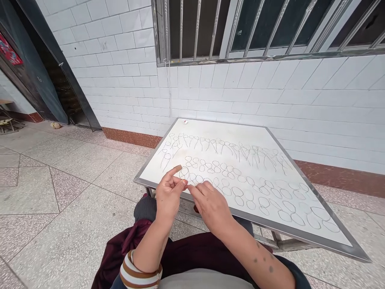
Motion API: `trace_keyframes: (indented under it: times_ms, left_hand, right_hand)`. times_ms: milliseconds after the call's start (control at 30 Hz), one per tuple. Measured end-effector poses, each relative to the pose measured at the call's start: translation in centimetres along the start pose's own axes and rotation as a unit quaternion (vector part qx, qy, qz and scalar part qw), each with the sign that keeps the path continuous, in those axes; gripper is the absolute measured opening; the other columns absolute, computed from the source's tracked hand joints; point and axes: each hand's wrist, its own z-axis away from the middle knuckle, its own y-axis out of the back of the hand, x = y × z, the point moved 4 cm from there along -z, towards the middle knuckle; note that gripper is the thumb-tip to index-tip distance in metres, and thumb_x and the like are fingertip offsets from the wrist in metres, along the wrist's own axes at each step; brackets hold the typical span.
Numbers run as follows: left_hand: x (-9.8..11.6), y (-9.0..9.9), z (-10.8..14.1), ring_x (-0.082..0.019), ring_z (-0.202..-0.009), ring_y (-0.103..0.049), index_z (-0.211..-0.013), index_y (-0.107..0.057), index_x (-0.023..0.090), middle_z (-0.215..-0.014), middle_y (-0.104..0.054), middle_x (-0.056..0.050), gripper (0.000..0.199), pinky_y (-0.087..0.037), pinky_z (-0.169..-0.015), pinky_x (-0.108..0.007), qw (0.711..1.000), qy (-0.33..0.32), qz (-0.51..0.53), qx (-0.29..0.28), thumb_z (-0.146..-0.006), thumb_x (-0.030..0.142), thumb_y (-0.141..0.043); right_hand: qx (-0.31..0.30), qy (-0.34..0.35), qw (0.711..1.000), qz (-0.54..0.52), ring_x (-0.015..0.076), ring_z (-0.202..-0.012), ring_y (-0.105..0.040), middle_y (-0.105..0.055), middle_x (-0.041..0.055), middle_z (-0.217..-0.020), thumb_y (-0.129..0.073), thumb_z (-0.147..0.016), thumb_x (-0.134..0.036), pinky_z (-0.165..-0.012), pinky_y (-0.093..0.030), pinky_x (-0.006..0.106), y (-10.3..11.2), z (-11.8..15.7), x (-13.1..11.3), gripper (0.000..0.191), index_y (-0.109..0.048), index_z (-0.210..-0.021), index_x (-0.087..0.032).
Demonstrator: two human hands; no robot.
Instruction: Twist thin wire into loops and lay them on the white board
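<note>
My left hand (169, 196) has its thumb and a finger pinched together over the front edge of the white-topped table (222, 127), with the index finger stretched out. A thin dark wire loop (184, 173) rises from this pinch. Opposite, my right hand (210, 202) is closed, its fingertips meeting the left ones at the base of the loop; the exact grip point is too small to make out. Thin wire rings (237, 187), many joined in pairs, lie in rows across the tabletop. Behind them lies a row of wire loops with long tails (221, 141).
A small white and red item (185, 122) lies at the table's far left corner. Behind the table stand a white tiled wall (204, 96) and a barred window (197, 32). At the left is a doorway with a dark curtain (39, 68); a ball (55, 125) rests on the floor.
</note>
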Motion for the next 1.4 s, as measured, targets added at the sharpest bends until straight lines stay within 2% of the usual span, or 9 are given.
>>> trace_keyframes:
  times_ms: [100, 200, 367, 533, 700, 900, 1033, 1233, 1400]
  left_hand:
    - [-0.1, 0.0, 0.3, -0.013, -0.070, -0.057, -0.125, -0.056, 0.017, -0.065, -0.058, 0.003, 0.050, -0.046, -0.080, -0.030, 1.000, -0.007, -0.010, -0.016, -0.076, 0.023, -0.066]
    - [-0.1, -0.1, 0.8, -0.013, -0.069, -0.055, -0.129, -0.053, 0.019, -0.066, -0.055, 0.003, 0.052, -0.045, -0.077, -0.028, 0.997, -0.016, -0.059, -0.043, -0.078, 0.023, -0.064]
    - [-0.5, -0.8, 2.0, -0.014, -0.068, -0.054, -0.128, -0.055, 0.023, -0.068, -0.055, 0.002, 0.049, -0.045, -0.075, -0.028, 0.988, -0.015, -0.101, -0.120, -0.080, 0.025, -0.062]
    - [-1.6, -0.6, 2.5, -0.015, -0.071, -0.058, -0.129, -0.052, 0.020, -0.073, -0.057, 0.001, 0.048, -0.047, -0.076, -0.030, 0.991, 0.025, -0.015, -0.128, -0.082, 0.029, -0.060]
    - [-2.5, -0.3, 3.2, -0.014, -0.070, -0.059, -0.129, -0.051, 0.021, -0.075, -0.058, 0.001, 0.049, -0.050, -0.071, -0.029, 0.995, 0.044, 0.021, -0.088, -0.082, 0.032, -0.061]
    - [-1.9, -0.5, 4.3, -0.016, -0.078, -0.060, -0.128, -0.051, 0.021, -0.082, -0.060, -0.002, 0.043, -0.052, -0.070, -0.030, 0.994, 0.038, 0.041, -0.094, -0.088, 0.037, -0.054]
    - [-1.5, -0.5, 5.0, -0.015, -0.078, -0.061, -0.127, -0.053, 0.021, -0.082, -0.062, -0.002, 0.044, -0.051, -0.069, -0.027, 0.995, 0.029, 0.027, -0.089, -0.084, 0.033, -0.060]
    - [-1.8, -0.1, 5.5, -0.013, -0.072, -0.059, -0.121, -0.057, 0.020, -0.081, -0.060, -0.001, 0.040, -0.049, -0.063, -0.024, 0.999, 0.011, 0.007, -0.051, -0.083, 0.030, -0.062]
    - [-2.9, 0.8, 5.1, -0.010, -0.066, -0.053, -0.121, -0.057, 0.021, -0.080, -0.054, 0.001, 0.041, -0.045, -0.055, -0.020, 1.000, 0.019, 0.004, -0.020, -0.081, 0.028, -0.064]
  right_hand:
    - [0.037, -0.072, 0.988, -0.134, 0.0182, -0.080, -0.054, -0.058, 0.0070, -0.089, -0.044, -0.094, -0.019, -0.068, -0.049, 0.032, 0.0, 0.4, 0.7, 0.019, -0.058, -0.107, -0.018]
    - [0.068, -0.187, 0.938, -0.285, 0.0169, -0.082, -0.059, -0.058, 0.0080, -0.099, -0.049, -0.092, -0.031, -0.065, -0.053, 0.030, 0.0, 0.4, 2.0, 0.024, -0.057, -0.111, -0.020]
    - [0.020, -0.279, 0.829, -0.485, 0.0117, -0.060, -0.055, -0.060, 0.0020, -0.081, -0.051, -0.088, -0.041, -0.052, -0.050, 0.025, -0.7, -0.4, 2.8, 0.025, -0.063, -0.100, -0.022]
    - [0.016, -0.317, 0.778, -0.543, 0.0115, -0.058, -0.055, -0.058, -0.0012, -0.070, -0.053, -0.087, -0.045, -0.055, -0.050, 0.025, -1.2, -0.2, 2.6, 0.029, -0.062, -0.100, -0.021]
    - [0.010, -0.307, 0.772, -0.556, 0.0104, -0.058, -0.056, -0.056, -0.0024, -0.069, -0.050, -0.089, -0.044, -0.054, -0.050, 0.024, -0.9, 0.1, 2.0, 0.029, -0.060, -0.106, -0.022]
    - [0.046, -0.329, 0.766, -0.550, 0.0084, -0.053, -0.055, -0.056, -0.0033, -0.069, -0.053, -0.087, -0.043, -0.055, -0.051, 0.023, 0.1, 0.4, 1.8, 0.027, -0.060, -0.101, -0.021]
    - [0.049, -0.331, 0.765, -0.551, 0.0085, -0.053, -0.058, -0.057, -0.0032, -0.069, -0.053, -0.087, -0.043, -0.053, -0.051, 0.023, 0.5, 0.5, 1.4, 0.026, -0.061, -0.100, -0.022]
    - [0.039, -0.335, 0.767, -0.546, 0.0093, -0.054, -0.058, -0.057, -0.0018, -0.074, -0.057, -0.083, -0.042, -0.049, -0.051, 0.023, 0.7, 0.6, 0.8, 0.025, -0.062, -0.095, -0.021]
    - [0.005, -0.355, 0.773, -0.526, 0.0073, -0.046, -0.050, -0.053, -0.0044, -0.061, -0.058, -0.082, -0.040, -0.046, -0.045, 0.020, -0.2, 0.5, 1.3, 0.022, -0.061, -0.087, -0.019]
